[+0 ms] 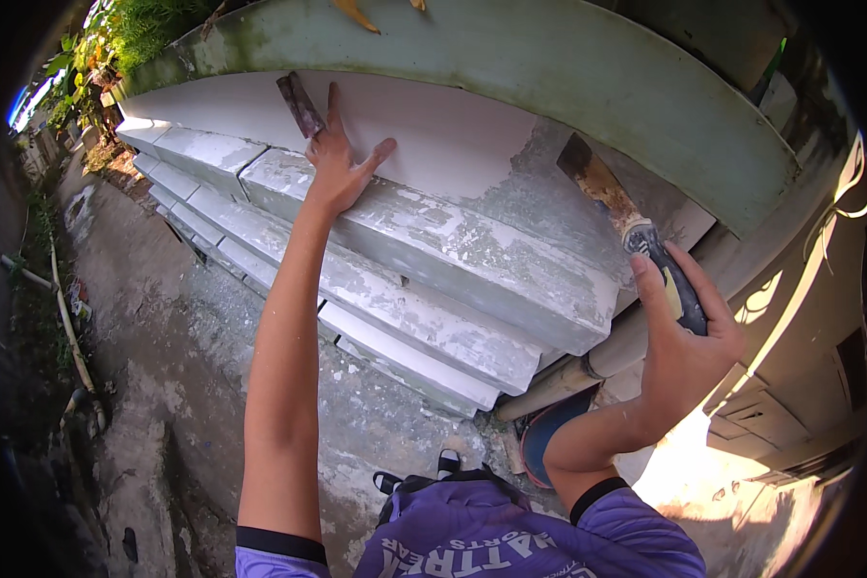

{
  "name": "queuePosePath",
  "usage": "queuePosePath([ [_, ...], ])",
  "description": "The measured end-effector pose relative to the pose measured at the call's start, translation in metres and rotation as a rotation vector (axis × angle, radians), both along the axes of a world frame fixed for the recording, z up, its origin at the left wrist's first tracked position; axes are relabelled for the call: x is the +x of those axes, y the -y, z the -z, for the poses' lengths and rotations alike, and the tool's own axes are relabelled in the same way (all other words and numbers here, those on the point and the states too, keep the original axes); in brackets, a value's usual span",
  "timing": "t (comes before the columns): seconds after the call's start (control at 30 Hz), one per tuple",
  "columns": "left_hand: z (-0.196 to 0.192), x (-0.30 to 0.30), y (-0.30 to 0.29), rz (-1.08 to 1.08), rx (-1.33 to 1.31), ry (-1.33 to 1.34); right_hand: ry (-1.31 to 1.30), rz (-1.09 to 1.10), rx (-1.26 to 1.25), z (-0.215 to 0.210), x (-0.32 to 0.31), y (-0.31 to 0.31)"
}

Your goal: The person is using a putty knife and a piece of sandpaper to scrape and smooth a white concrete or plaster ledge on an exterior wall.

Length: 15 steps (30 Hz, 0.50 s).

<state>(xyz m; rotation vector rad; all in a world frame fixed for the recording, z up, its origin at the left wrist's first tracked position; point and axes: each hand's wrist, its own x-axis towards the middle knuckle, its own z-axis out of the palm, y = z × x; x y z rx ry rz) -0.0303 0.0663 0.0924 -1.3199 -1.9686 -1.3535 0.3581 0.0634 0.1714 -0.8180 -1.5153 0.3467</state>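
Observation:
My right hand [689,356] is wrapped round the dark handle of a putty knife [607,188]. Its blade is stained brown and points up and left, close to the bare grey part of the wall face [539,183]. At the upper left, my left hand [335,173] lies against the white-coated part of that face, index finger stretched out and thumb spread to the right. A dark, flat scraper blade [302,104] sticks out from its curled fingers; any handle is hidden. Below both hands run stepped concrete ledges [424,231], patchy with white coating.
A curved greenish concrete rim [511,53] overhangs the work face. Plants [154,39] grow at the far left. A pipe [549,385] and a dark rounded object [549,433] lie at the right end of the ledges. Rough concrete ground [202,356] surrounds my feet.

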Motion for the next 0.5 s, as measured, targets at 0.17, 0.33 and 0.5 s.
queuePosePath([
  [0.17, -0.002, 0.000, -0.004, -0.001, 0.014, -0.030, 0.107, 0.051, 0.033, -0.001, -0.029, -0.016],
  [0.33, 0.005, -0.003, 0.002, -0.037, 0.000, -0.035, 0.054, -0.038, -0.021, 0.008, -0.001, -0.002],
  [0.5, 0.002, 0.000, -0.006, 0.000, 0.003, -0.040, 0.134, 0.089, 0.078, 0.009, -0.030, -0.018],
])
